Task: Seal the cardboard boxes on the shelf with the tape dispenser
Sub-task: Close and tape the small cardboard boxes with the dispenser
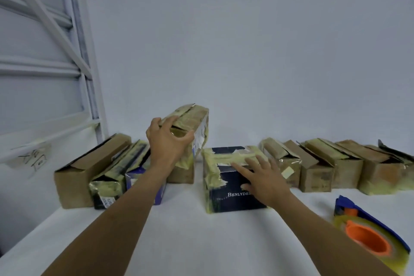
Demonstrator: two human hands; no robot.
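Observation:
My left hand (167,141) grips a taped brown cardboard box (195,123) and holds it tilted above the white shelf (183,231), in front of the back row. My right hand (262,177) lies flat with spread fingers on the front top edge of a dark blue box (226,199) printed "BENLYDES", which carries yellowish tape across its lid and left corner. The tape dispenser (369,233), blue with an orange core and a yellowish tape roll, lies on the shelf at the lower right, apart from both hands.
A row of cardboard boxes stands along the back: an open brown box (74,181) and taped dark boxes (116,177) at the left, several brown boxes with raised flaps (324,168) at the right. A white shelf upright (89,74) rises at the left.

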